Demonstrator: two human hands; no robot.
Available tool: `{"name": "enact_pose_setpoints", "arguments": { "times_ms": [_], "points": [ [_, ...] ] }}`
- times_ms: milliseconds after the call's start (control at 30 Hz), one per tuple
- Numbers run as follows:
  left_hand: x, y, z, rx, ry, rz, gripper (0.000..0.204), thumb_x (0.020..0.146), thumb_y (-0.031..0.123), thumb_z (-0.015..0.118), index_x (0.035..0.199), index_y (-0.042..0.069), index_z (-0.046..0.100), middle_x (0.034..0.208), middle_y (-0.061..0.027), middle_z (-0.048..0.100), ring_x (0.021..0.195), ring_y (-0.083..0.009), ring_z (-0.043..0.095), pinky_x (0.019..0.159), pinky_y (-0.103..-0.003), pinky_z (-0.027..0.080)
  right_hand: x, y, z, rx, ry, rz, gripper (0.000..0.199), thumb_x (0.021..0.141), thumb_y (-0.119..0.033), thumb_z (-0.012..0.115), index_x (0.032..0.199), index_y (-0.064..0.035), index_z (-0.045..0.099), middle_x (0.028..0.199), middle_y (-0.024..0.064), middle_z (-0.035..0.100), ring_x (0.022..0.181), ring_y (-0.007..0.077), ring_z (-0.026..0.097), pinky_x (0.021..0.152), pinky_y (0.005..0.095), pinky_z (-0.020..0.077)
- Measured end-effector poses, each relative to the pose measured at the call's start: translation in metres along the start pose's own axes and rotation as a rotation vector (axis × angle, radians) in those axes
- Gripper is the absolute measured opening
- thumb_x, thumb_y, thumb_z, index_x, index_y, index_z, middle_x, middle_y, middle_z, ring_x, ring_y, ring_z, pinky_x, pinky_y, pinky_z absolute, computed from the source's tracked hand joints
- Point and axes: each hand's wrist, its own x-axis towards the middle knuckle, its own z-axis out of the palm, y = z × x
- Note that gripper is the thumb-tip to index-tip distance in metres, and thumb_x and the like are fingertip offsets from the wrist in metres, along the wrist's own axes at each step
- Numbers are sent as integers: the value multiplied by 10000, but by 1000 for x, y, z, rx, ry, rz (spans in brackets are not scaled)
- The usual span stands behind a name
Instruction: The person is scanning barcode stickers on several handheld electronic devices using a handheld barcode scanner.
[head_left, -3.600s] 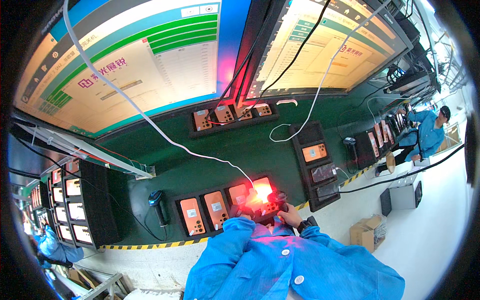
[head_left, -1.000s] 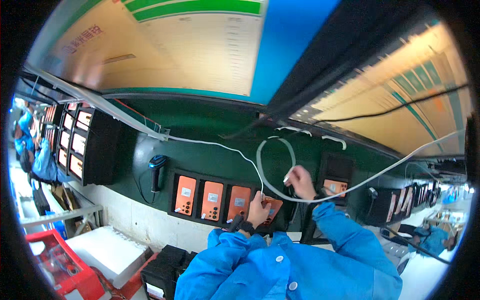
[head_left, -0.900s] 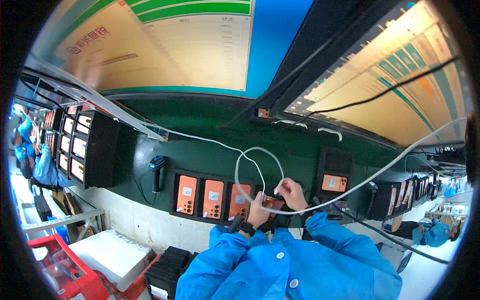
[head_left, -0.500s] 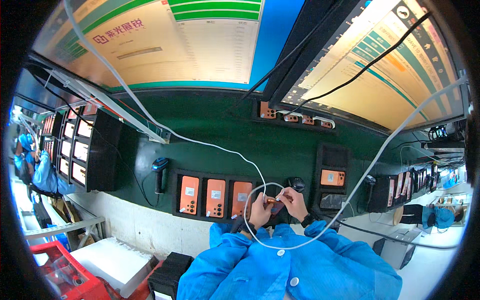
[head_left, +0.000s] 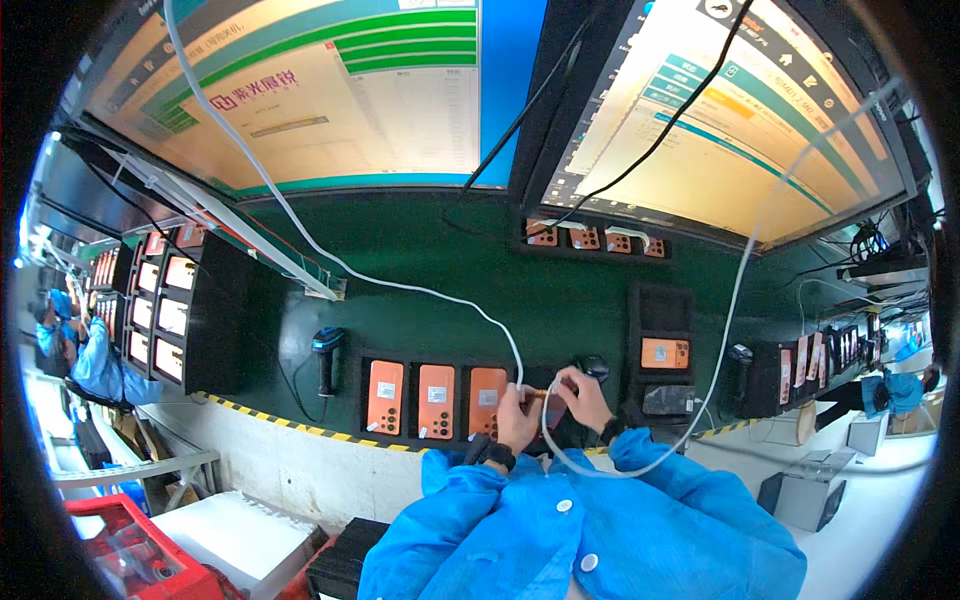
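Note:
At the bench's near edge, my left hand (head_left: 516,420) is closed around an orange phone (head_left: 542,394) standing on edge, partly hidden by the fingers. My right hand (head_left: 585,398) pinches the end of a white cable (head_left: 650,468) against the top edge of that phone. Whether its plug sits in the port is too small to tell. Another white cable (head_left: 430,292) runs from the upper left down to my left hand's fingertips. Beside that hand, a black foam tray (head_left: 403,400) holds orange phones (head_left: 436,400) lying back up, with white labels.
Two monitors (head_left: 520,110) stand at the back, with a tray of orange phones (head_left: 585,236) below. A handheld scanner (head_left: 326,350) lies left. Right is another black tray (head_left: 662,308) with an orange phone and a dark device. Co-workers in blue (head_left: 98,360) are at the far sides.
The view has shifted slightly. The right-hand cable's loop, earlier passing over my left wrist, now hangs between my hands. Both hands stay at the phone.

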Motion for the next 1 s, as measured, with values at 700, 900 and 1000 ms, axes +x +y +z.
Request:
{"name": "enact_pose_setpoints", "arguments": {
  "times_ms": [700,900,1000],
  "points": [
    [66,-53,-266,1008,496,-30,569,611,118,643,1145,77,451,1171,-130,471,1056,-354,488,770,-462,458,-11,-52,190,606,123,510,397,998,-334,315,1022,-23,560,728,53,628,638,123,596,575,239,457],
    [97,-182,-363,477,331,-369,456,657,195,658,1038,-17,525,867,-208,626,790,-364,630,745,-450,492,-13,-62,237,735,132,608,393,989,-391,342,906,-60,536,559,-49,353,492,64,391,499,222,367],
    [79,-152,-354,234,184,-413,211,680,183,620,757,-13,605,628,-126,628,592,-237,635,568,-378,495,-9,-59,263,887,117,685,355,983,-402,348,859,-98,483,604,-47,348,520,73,394,517,235,386]
  ]
}}
